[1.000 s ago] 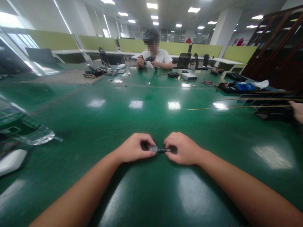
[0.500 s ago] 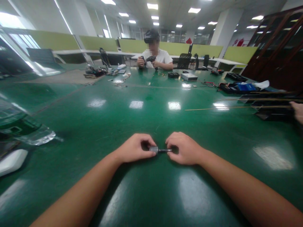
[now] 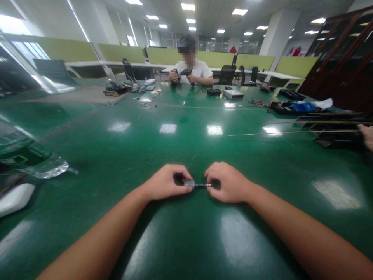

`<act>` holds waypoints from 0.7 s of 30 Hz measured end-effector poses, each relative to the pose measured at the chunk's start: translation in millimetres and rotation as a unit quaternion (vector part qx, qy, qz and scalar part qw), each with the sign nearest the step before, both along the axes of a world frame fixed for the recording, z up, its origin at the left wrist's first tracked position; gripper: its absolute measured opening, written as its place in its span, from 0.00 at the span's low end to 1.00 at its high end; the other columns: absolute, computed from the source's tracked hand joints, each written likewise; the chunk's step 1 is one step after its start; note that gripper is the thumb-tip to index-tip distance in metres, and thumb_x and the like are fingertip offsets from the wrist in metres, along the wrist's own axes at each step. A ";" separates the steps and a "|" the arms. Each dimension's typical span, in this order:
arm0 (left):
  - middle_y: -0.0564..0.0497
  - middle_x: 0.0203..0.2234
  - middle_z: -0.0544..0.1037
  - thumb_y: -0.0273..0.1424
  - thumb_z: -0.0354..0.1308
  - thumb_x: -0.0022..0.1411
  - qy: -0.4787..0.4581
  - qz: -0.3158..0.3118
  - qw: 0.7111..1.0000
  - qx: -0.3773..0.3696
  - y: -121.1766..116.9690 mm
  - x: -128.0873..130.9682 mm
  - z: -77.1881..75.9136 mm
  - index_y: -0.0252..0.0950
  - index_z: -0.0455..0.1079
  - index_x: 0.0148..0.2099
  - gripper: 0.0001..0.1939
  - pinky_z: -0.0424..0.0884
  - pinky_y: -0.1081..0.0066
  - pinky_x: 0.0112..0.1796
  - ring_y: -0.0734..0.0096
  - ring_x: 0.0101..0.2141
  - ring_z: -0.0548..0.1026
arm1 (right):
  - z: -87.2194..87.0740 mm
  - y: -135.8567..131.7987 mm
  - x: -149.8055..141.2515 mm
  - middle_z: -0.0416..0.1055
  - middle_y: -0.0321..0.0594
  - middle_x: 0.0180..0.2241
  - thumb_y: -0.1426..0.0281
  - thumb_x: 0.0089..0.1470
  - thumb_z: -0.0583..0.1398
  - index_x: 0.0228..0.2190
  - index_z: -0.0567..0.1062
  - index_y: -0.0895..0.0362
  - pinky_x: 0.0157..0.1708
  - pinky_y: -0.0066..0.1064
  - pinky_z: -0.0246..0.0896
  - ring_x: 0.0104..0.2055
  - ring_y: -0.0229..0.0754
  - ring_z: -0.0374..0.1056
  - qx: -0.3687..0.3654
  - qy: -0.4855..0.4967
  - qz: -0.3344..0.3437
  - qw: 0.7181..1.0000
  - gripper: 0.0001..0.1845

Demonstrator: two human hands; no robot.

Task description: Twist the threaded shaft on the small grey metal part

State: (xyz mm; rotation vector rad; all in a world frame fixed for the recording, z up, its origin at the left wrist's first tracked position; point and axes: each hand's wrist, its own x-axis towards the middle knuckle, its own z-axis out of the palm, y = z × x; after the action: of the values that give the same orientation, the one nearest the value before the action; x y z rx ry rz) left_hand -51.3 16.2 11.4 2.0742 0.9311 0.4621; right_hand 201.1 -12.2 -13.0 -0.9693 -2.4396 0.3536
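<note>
My left hand (image 3: 165, 182) and my right hand (image 3: 227, 182) rest on the green table (image 3: 175, 241), knuckles up, fingers curled. Between them they pinch a small metal part (image 3: 196, 184): a short silver cylinder on the left hand's side and a thin dark shaft running into the right hand's fingertips. The part lies level, just above the table top. Its ends are hidden inside my fingers.
A clear plastic bag (image 3: 32, 155) and a white object (image 3: 14, 198) lie at the left. Thin brass rods (image 3: 291, 132) and dark trays (image 3: 335, 138) lie at the right, with another person's hand (image 3: 367, 136) at the edge. A person (image 3: 190, 70) sits across, holding a dark tool.
</note>
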 end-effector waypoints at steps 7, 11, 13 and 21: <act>0.49 0.32 0.80 0.32 0.68 0.53 -0.006 0.001 1.000 0.008 0.4 -0.8 -1.6 0.33 0.78 0.37 0.09 0.73 0.71 0.37 0.68 0.33 0.77 | 0.0 0.3 1.1 0.76 0.41 0.36 0.73 0.47 0.64 0.28 0.73 0.55 0.44 0.37 0.61 0.40 0.44 0.69 0.002 0.002 0.005 1.000 0.04; 0.49 0.32 0.81 0.32 0.68 0.52 -0.008 -0.001 1.000 0.005 0.9 -1.3 -2.2 0.33 0.78 0.36 0.09 0.73 0.71 0.37 0.67 0.33 0.77 | 0.1 0.0 1.4 0.76 0.41 0.36 0.73 0.47 0.64 0.28 0.73 0.55 0.44 0.37 0.61 0.40 0.45 0.69 0.003 0.005 0.004 1.000 0.04; 0.48 0.33 0.81 0.31 0.68 0.53 -0.008 -0.003 1.000 0.005 1.1 -1.3 -2.3 0.32 0.78 0.37 0.09 0.73 0.70 0.37 0.66 0.34 0.78 | -0.1 0.0 1.6 0.76 0.41 0.37 0.73 0.47 0.64 0.28 0.73 0.55 0.44 0.37 0.61 0.41 0.45 0.70 0.002 0.007 0.004 1.000 0.04; 0.48 0.33 0.80 0.31 0.68 0.53 -0.004 -0.007 1.000 0.002 1.5 -1.3 -1.9 0.32 0.78 0.37 0.09 0.73 0.70 0.37 0.66 0.34 0.78 | 1.3 0.3 1.9 0.76 0.41 0.36 0.73 0.47 0.64 0.28 0.73 0.56 0.44 0.37 0.61 0.40 0.44 0.70 -0.004 0.003 0.006 1.000 0.04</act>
State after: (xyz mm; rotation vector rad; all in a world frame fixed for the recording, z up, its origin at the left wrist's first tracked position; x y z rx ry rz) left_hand -52.6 17.7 9.6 2.0809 0.9103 0.4646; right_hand 203.0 -11.9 -11.8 -0.9551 -2.4413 0.3713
